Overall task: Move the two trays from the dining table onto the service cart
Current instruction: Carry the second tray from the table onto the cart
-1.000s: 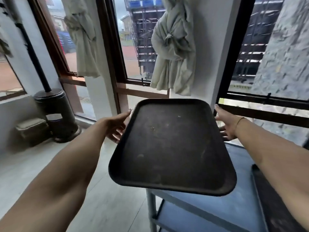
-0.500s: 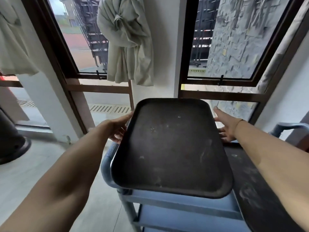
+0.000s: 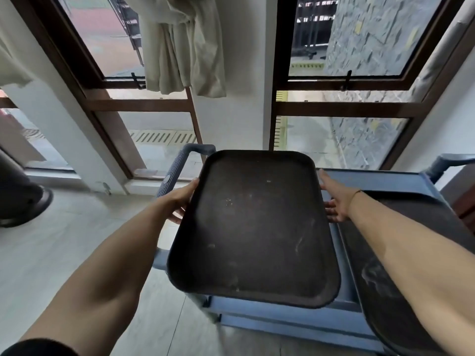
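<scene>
- Two dark trays are seen from the head camera, both at a blue service cart [image 3: 380, 176] that stands before tall brown-framed windows.
- The first tray [image 3: 254, 227] is held over the left part of the cart's top, its near edge reaching past the cart's front; whether its underside touches the cart cannot be told.
- This tray is a dark brown rectangle with rounded corners and a raised rim, its flat bed dulled by pale scuffs, specks and smears.
- The left hand [image 3: 177, 201] is clasped on the tray's left rim, thumb lying along the top edge and fingers tucked beneath.
- The right hand [image 3: 336, 201] is set against the right rim with thumb stretched along the edge and fingers curled under, grasping the tray.
- The second tray [image 3: 401, 253] lies on the right part of the cart, just beside the first, partly hidden by the right forearm; it is equally dark and marked with whitish smudges.
- A pale curtain [image 3: 185, 44], bunched up, hangs between the windows.
</scene>
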Demonstrator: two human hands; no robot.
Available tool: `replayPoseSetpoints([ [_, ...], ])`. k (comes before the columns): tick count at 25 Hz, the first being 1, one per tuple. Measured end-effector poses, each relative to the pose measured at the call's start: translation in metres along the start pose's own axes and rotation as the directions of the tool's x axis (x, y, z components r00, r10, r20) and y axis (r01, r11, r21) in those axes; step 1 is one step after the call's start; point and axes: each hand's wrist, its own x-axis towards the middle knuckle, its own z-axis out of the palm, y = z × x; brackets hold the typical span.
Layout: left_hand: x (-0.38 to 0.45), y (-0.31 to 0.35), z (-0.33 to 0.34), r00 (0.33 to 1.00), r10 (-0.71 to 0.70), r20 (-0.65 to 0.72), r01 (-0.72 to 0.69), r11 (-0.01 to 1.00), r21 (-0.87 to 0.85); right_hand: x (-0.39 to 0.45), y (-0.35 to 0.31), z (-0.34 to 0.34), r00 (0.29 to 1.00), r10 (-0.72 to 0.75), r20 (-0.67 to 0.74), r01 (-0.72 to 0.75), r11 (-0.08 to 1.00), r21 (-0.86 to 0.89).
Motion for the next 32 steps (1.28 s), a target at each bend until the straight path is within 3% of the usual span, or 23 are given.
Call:
replayPoseSetpoints([
  [21,0.043,-0.057,0.052,0.980,-0.144,0.140,0.131,0.987,0.094,0.031,0.081,0.037,0.982,0.169,-0.080,-0.171,0.985,-0.018],
  [32,0.071,-0.068,0.062,0.985,-0.117,0.130,0.094,0.981,0.171,0.051,0.090,0.041,0.973,0.208,-0.098,-0.212,0.977,-0.027],
])
